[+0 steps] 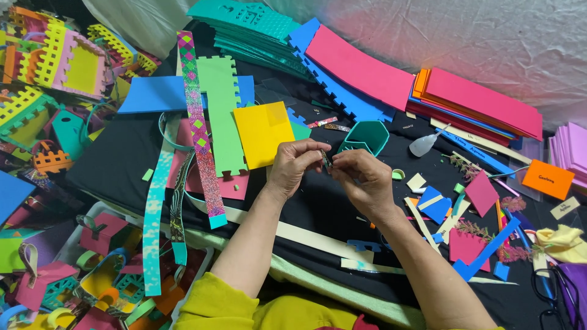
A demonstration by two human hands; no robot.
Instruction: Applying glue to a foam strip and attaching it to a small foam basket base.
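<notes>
Head view, hands: left hand (293, 164) and right hand (361, 178) brought together above black cloth-covered table (116, 159), fingertips of both pinched on a small patterned strip piece (326, 160); too small to tell more.
Just beyond hands: teal foam house-shaped cutout (364, 137); yellow square foam sheet (264, 133); green notched foam panel (221, 113); long patterned ribbon strip (199, 128).
Right side: small clear glue bottle (424, 145); stacked pink foam sheets (483, 101); scattered blue and pink foam offcuts (435, 205).
Left side: heap of finished-looking colourful foam houses (55, 61).
Progress, judged: many pieces apparently assembled; piece in hand mid-work; plenty of uncut sheets left.
</notes>
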